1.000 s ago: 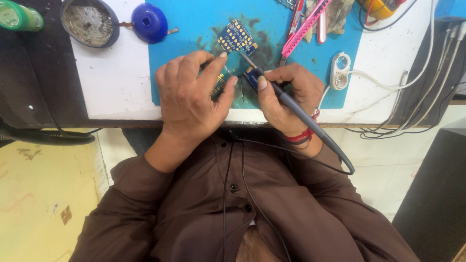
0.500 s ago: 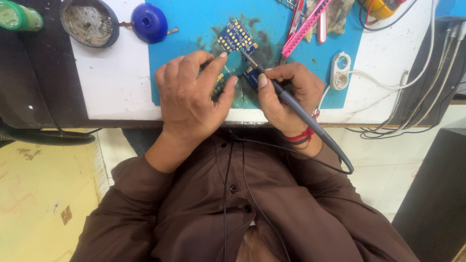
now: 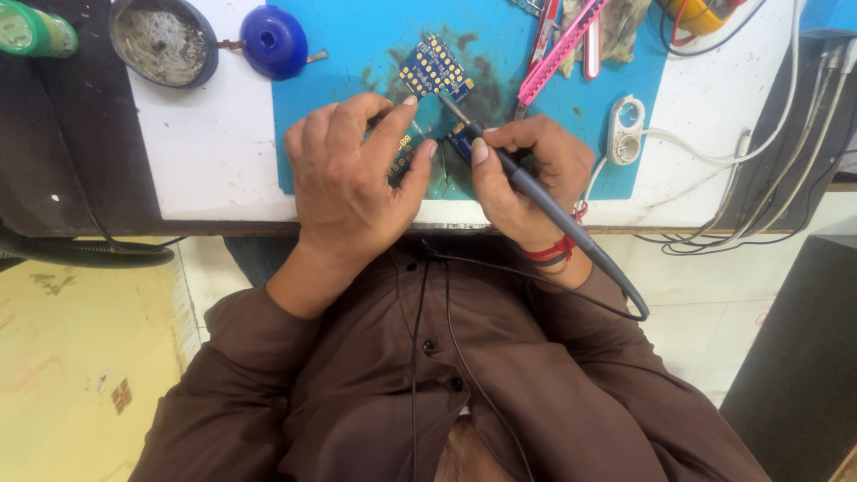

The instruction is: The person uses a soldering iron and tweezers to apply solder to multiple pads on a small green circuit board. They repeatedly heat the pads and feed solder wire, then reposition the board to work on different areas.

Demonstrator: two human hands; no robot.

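My left hand [image 3: 353,174] rests on the blue work mat [image 3: 357,54], its fingers pinching a small blue circuit board [image 3: 401,157] that is mostly hidden under them. My right hand [image 3: 527,178] is shut on a grey soldering iron [image 3: 536,192], held like a pen. The iron's metal tip points up and left toward another blue circuit board with gold pads [image 3: 433,68] lying just beyond my fingertips. The iron's cable loops back past my right wrist, which wears a red band.
A round tin of dirty residue [image 3: 162,40] and a blue dome-shaped holder [image 3: 273,40] sit at the top left, with a green bottle [image 3: 34,29] in the corner. Pink tweezers [image 3: 562,45], a white oval switch [image 3: 625,129] and several cables lie on the right.
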